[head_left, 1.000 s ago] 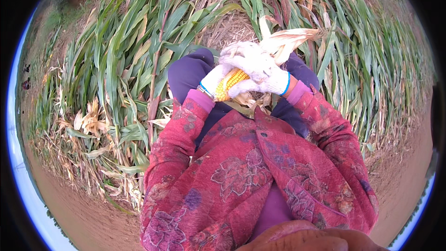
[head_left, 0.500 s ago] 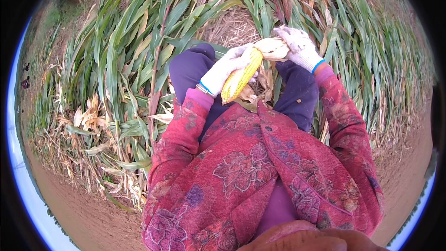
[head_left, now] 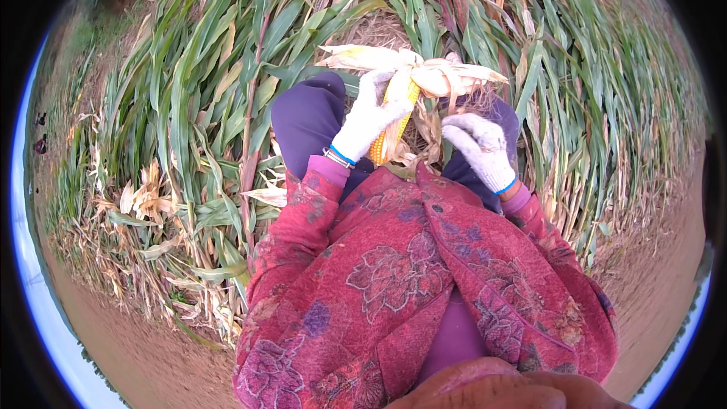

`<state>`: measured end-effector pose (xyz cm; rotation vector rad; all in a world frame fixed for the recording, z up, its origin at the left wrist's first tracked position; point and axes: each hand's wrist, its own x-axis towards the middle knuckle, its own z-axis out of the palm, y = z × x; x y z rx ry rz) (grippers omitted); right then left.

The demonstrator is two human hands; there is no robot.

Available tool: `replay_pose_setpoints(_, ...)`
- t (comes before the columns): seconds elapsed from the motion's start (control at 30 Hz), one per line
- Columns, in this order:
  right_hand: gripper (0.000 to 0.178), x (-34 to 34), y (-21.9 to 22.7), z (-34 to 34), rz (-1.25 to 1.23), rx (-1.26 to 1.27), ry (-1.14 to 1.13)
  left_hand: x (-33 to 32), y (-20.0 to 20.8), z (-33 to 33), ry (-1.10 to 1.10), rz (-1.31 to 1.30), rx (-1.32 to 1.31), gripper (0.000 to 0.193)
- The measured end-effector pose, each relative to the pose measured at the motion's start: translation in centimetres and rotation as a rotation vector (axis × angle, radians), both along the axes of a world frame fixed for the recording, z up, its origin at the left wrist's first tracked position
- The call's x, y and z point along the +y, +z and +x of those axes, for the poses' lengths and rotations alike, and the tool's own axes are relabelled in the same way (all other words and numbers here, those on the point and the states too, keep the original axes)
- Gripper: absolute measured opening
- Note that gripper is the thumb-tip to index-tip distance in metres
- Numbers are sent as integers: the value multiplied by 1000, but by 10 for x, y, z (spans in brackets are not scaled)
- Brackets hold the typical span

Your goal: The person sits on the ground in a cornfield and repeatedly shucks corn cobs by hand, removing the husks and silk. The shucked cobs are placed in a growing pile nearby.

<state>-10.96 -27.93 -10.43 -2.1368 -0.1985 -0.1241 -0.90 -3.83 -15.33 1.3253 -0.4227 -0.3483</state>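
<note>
Corn cob: yellow, in front of the person between the 2 knees; its husk end leans toward 1 o'clock, the other end toward 7 o'clock (head_left: 411, 97).
Husk: pale, peeled back and splayed at the cob's upper end — 1 leaf pointing to 10 o'clock, others to 3 o'clock; another strip lies along the cob (head_left: 448, 79).
Left glove: the left hand (head_left: 362, 123) grips the cob from its 9 o'clock side, fingers wrapped around it.
Right glove: the right hand (head_left: 482, 150) is apart from the cob, at its 4 o'clock — fingers loosely bent and moderately parted.
Trousers: dark purple legs (head_left: 303, 115), 1 knee on each side of the cob.
Jacket: red with flower patterns (head_left: 397, 280), at 6 o'clock.
Ground: long green corn leaves (head_left: 189, 98) spread at 10 and 2 o'clock; dry husks (head_left: 146, 195) lie toward 8 o'clock.
</note>
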Motion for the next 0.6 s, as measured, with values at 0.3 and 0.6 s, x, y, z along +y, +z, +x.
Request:
replay_pose_setpoints(0.3, 52, 43, -50, 46, 842, 414, 13, -1, -4, -10, 68, 247, -159, 71)
replay_pose_setpoints(0.6, 35, 58, -72, 75, 1173, 416, -193, -9, -30, -18, 32, 236, -105, 73)
